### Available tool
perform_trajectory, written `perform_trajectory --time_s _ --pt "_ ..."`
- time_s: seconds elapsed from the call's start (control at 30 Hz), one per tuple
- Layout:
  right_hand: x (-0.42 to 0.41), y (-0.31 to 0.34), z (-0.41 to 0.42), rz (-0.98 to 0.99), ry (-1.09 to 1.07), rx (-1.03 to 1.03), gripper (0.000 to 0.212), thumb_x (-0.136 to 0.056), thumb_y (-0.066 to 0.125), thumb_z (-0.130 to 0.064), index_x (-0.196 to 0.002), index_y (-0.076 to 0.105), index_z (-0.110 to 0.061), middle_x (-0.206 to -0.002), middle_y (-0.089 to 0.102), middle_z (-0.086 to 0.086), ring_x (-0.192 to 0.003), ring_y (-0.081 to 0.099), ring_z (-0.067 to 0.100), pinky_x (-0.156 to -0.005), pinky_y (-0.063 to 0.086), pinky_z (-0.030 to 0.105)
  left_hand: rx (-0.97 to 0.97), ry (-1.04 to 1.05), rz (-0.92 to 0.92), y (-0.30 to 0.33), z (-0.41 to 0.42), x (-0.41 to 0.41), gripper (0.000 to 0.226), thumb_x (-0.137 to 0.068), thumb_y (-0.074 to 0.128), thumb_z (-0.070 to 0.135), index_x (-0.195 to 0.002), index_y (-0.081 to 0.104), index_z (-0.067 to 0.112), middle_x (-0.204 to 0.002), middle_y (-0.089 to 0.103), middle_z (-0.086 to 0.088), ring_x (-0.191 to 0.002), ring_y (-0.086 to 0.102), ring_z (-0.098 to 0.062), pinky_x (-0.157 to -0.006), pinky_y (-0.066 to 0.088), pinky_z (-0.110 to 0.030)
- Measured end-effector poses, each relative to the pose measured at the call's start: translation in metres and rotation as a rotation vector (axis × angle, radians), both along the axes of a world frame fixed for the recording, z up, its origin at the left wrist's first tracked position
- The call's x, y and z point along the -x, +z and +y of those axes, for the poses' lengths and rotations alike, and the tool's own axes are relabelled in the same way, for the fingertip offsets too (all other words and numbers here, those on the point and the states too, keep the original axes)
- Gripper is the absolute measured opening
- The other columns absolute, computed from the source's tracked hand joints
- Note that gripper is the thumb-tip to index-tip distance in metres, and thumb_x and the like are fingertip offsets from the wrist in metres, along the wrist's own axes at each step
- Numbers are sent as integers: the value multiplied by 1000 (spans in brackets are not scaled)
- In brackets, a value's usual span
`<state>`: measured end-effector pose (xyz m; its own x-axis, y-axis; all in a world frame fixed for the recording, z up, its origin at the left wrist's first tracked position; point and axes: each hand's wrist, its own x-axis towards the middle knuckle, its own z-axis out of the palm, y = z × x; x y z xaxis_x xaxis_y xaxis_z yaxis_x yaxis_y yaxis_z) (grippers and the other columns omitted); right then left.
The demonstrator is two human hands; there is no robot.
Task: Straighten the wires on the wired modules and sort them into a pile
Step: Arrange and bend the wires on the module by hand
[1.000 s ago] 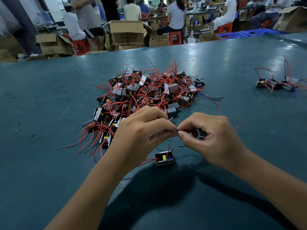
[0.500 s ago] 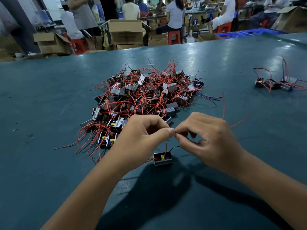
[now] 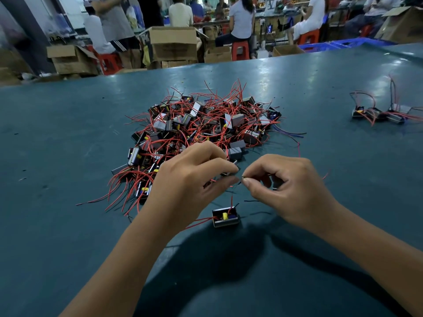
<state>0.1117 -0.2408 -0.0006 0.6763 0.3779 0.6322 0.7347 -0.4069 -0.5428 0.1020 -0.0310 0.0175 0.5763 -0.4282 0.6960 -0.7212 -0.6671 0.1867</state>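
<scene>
A heap of small black modules with tangled red wires [image 3: 201, 126] lies in the middle of the teal table [image 3: 68, 225]. My left hand [image 3: 190, 181] and my right hand [image 3: 286, 186] meet just in front of it, each pinching a thin wire between thumb and forefinger. A module seems tucked under my left fingers, mostly hidden. A red wire runs from my right hand up and to the right. Below the hands a single black module with a yellow part [image 3: 225, 217] lies on the table, its wires spread out.
A small group of modules with red wires [image 3: 380, 113] lies at the table's far right. Beyond the far edge stand cardboard boxes [image 3: 174, 42], red stools and several seated and standing people. Blue crates [image 3: 343, 45] sit at the back right.
The two hands have drawn slightly apart at the fingertips. The red wire by my right hand has dropped and swung; the lone module below has not moved.
</scene>
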Motion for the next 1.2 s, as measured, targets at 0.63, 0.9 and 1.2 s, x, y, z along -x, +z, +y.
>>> perform_trajectory --time_s 0.63,0.9,1.2 --pt "1 0 0 -155 -54 116 5 -85 68 -8 -82 72 -10 -76 61 -9 -72 51 1 -71 40 14 -161 6 -99 4 -4 5 15 -95 65 22 -89 76 14 -84 64 -1 -70 60 -23 -56 48 -40" --pt "0 -2 2 -230 -96 152 5 -86 69 -10 -82 72 -10 -72 61 -5 -70 44 2 -67 40 19 321 37 478 0 -19 14 15 -88 68 24 -75 70 17 -69 55 5 -59 46 -7 -55 36 -23" --pt "-1 -2 4 -437 -145 228 16 -94 62 -12 -82 71 -7 -73 63 1 -66 54 20 -60 48 35 880 50 1010 -4 -28 14 16 -73 70 25 -62 73 14 -52 32 -1 -46 20 -13 -43 21 -22"
